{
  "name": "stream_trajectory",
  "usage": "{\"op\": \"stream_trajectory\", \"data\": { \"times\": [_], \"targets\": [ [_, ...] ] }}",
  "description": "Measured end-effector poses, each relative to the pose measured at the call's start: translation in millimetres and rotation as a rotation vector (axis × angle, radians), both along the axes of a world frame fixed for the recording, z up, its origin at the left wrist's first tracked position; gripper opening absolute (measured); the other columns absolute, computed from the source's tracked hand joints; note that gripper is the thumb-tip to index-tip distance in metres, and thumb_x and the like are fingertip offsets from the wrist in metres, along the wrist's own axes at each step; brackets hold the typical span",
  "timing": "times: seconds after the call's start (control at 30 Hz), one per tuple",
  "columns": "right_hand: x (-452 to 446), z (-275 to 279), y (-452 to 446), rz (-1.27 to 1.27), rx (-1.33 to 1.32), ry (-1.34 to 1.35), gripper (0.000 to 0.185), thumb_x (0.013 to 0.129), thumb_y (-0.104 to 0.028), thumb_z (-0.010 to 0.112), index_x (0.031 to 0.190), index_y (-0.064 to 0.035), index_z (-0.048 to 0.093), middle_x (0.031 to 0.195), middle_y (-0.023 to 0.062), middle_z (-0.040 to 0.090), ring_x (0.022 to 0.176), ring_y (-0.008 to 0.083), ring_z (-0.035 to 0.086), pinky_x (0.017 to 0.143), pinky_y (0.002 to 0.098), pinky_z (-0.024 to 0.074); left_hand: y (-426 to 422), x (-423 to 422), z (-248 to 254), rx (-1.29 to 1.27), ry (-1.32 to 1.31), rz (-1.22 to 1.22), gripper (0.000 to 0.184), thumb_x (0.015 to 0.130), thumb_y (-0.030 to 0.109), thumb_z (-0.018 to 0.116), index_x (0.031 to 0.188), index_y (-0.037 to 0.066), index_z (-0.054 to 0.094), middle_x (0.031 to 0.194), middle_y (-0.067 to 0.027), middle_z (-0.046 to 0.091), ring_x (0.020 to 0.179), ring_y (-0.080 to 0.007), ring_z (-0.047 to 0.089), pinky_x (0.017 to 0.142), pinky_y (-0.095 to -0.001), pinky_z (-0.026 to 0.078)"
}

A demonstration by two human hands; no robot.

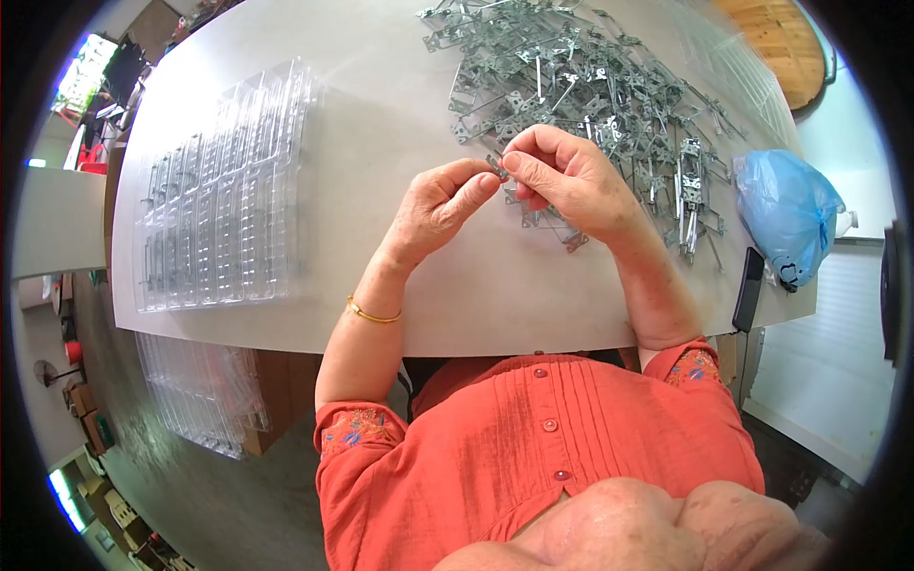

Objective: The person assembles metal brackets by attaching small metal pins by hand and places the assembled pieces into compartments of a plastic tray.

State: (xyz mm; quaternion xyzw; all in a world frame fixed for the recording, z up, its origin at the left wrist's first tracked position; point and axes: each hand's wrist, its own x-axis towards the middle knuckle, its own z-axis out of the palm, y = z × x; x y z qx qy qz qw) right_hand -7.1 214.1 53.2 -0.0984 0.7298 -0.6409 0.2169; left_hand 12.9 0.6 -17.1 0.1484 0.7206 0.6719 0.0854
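My left hand [441, 207] and my right hand [578, 185] meet above the near edge of a heap of metal parts. Thumb and forefinger of each are pinched on a small grey metal part [495, 165]; the fingertips cover most of it. The heap of thin grey metal brackets and rods [609, 81] spreads beyond and to the right of my hands. A few brackets [571, 240] lie below my right hand. To the left is a clear plastic blister tray [252, 195] with rows of compartments, some at its left side holding thin metal parts.
At the right, a tied blue plastic bag [785, 214] sits near the table edge beside a black phone [749, 288]. More clear trays [195, 390] stand below the table's left front edge, by a cardboard box [286, 395]. A round wooden stool top [776, 43] shows at far right.
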Motion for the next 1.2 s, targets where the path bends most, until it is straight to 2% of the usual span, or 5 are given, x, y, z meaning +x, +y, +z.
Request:
{"op": "stream_trajectory", "data": {
  "times": [0.27,0.47,0.6,0.8,1.2],
  "targets": [
    [3,-3,4,-0.029,0.228,0.426,0.021,0.102,-0.021,0.065,0.099,-0.0005,0.068,0.077,-0.0020,0.064,0.071,0.0074,0.058,0.063,0.0266,0.0474,3,2,3,-0.096,0.091,-0.054,0.033,0.105,0.032,0.065,0.109,0.001,0.074,0.076,0.0041,0.055,0.073,-0.0049,0.049,0.064,-0.0227,0.041],
    [2,14,6,-0.226,-0.008,0.173,0.017,0.105,-0.019,0.062,0.106,-0.0028,0.065,0.078,-0.0008,0.064,0.068,0.0046,0.056,0.060,0.0230,0.0450,0,1,0,0.258,-0.205,-0.163,0.048,0.110,0.041,0.052,0.112,-0.003,0.072,0.072,0.0018,0.054,0.060,-0.0061,0.041,0.056,-0.0227,0.035],
    [2,12,6,-0.104,0.043,0.161,0.016,0.106,-0.019,0.060,0.110,-0.0034,0.063,0.078,-0.0015,0.062,0.068,0.0033,0.055,0.060,0.0218,0.0447,-4,-1,0,0.416,-0.263,-0.065,0.062,0.112,0.050,0.041,0.115,-0.005,0.070,0.069,0.0003,0.051,0.055,-0.0078,0.039,0.050,-0.0234,0.031],
    [7,0,-4,-0.054,0.058,0.216,0.014,0.104,-0.016,0.060,0.106,-0.0022,0.064,0.079,-0.0020,0.062,0.069,0.0045,0.056,0.060,0.0235,0.0461,-4,-2,0,0.540,-0.278,-0.021,0.063,0.111,0.052,0.044,0.114,-0.004,0.071,0.069,0.0030,0.051,0.054,-0.0054,0.037,0.049,-0.0215,0.030],
    [10,9,-5,-0.051,0.079,0.116,0.018,0.106,-0.015,0.056,0.115,-0.0002,0.061,0.080,0.0016,0.064,0.069,0.0067,0.059,0.060,0.0245,0.0489,-6,-2,0,0.257,-0.089,-0.049,0.049,0.110,0.042,0.053,0.114,-0.003,0.073,0.070,0.0064,0.048,0.060,-0.0034,0.038,0.054,-0.0214,0.031]
  ]
}}
